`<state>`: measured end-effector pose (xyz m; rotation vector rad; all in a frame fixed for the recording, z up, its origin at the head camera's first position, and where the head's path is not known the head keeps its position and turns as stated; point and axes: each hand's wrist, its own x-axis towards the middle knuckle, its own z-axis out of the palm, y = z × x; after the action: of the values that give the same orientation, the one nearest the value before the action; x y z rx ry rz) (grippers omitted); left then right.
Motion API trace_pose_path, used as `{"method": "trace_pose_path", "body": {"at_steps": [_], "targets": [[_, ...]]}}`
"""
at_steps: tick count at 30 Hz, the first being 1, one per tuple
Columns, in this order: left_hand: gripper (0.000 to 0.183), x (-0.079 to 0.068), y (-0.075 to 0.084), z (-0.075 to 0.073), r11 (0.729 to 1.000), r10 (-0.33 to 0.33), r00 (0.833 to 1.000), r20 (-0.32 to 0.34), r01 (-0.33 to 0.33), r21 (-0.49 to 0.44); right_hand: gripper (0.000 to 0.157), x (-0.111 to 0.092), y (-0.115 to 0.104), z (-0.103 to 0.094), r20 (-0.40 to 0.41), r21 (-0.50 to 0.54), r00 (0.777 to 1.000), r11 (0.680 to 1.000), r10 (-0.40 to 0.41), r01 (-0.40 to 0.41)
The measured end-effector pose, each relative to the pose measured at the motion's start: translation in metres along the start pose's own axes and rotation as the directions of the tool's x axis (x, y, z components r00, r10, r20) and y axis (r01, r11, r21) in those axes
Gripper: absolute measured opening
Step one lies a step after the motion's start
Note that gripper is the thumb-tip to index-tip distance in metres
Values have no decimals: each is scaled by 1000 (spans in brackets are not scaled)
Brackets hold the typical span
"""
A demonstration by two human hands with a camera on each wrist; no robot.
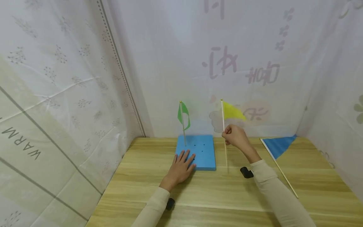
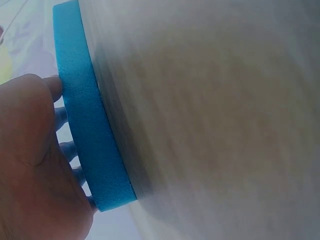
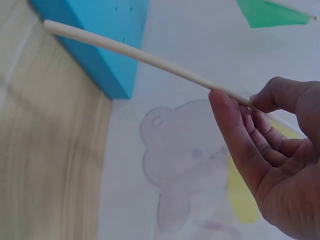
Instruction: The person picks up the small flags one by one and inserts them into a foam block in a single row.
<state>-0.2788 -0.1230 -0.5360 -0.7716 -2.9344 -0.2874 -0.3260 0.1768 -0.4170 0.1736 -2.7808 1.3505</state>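
Between thumb and fingers, my right hand (image 1: 236,136) pinches the thin wooden stick of a yellow flag (image 1: 233,111), held upright just right of the blue foam block (image 1: 208,160). In the right wrist view the stick's bare lower end (image 3: 52,27) overlaps the block's side. My left hand (image 1: 180,168) lies with spread, straight fingers on the block's front left corner; the left wrist view shows the thumb at its side edge. Several small holes dot the block's top. A green flag (image 1: 180,115) stands upright on its stick in the block's left part, behind my left hand.
A blue flag (image 1: 279,146) on a pale stick lies on the wooden table (image 1: 136,195) at the right, beyond my right forearm. Printed curtains (image 1: 170,63) hang behind the table and on both sides. A black wrist device (image 1: 246,172) sits at my right cuff.
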Motion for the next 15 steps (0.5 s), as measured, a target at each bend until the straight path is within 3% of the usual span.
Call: {"method": "trace_pose_path", "body": {"at_steps": [15], "targets": [[56,-1,3,-4,1000,-4,1000,9,3,1,12,28,-38,29,-73,30,992,994,-106,109]]}}
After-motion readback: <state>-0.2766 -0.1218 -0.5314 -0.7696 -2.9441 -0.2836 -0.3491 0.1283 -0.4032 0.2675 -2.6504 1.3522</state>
